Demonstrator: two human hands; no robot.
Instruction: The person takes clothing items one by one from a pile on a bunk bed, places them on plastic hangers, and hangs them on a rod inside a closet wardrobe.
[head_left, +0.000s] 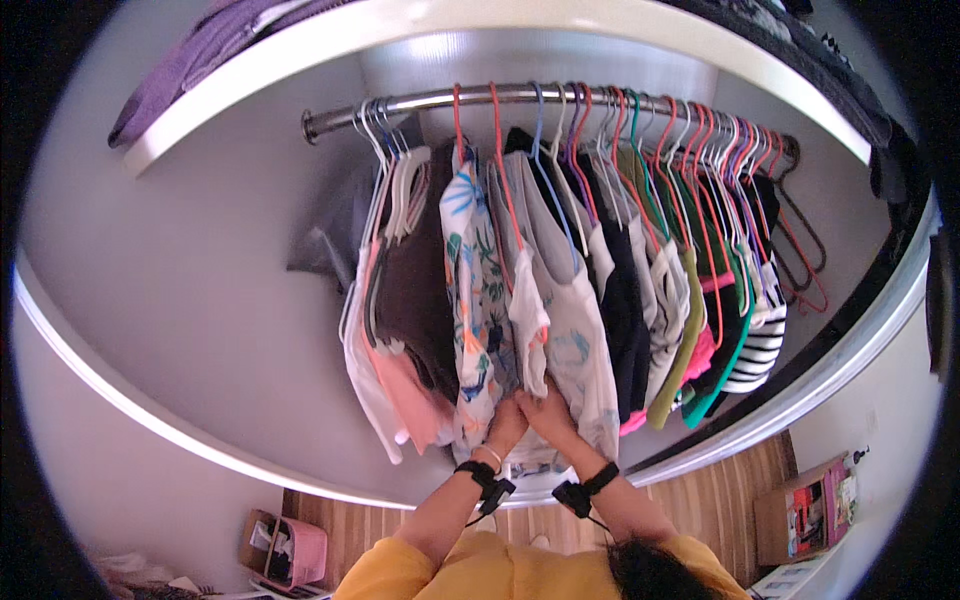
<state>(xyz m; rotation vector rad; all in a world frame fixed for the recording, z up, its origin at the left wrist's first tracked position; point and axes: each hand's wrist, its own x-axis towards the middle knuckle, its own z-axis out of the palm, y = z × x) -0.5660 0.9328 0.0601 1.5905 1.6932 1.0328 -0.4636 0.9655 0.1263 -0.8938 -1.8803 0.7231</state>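
My left hand (510, 422) and my right hand (551, 414) meet low among the hanging clothes, fingers bunched on the fabric of a white shirt (529, 300). This shirt hangs from a red hanger (504, 180), and its sleeve drops in front of my right fingers. The fingertips are partly hidden. Close by my left hand hangs a white floral-print shirt (470, 330) on another red hanger. Behind my right hand is a pale shirt with blue markings (581, 352), hung on a blue hanger (541, 157).
A metal closet rod (420, 99) carries several more garments to both sides. Above it runs a white shelf (300, 67) with folded purple clothing (172, 82). Below, a pink bin (307, 553) and a cardboard box (776, 521) stand by the wooden floor (682, 502).
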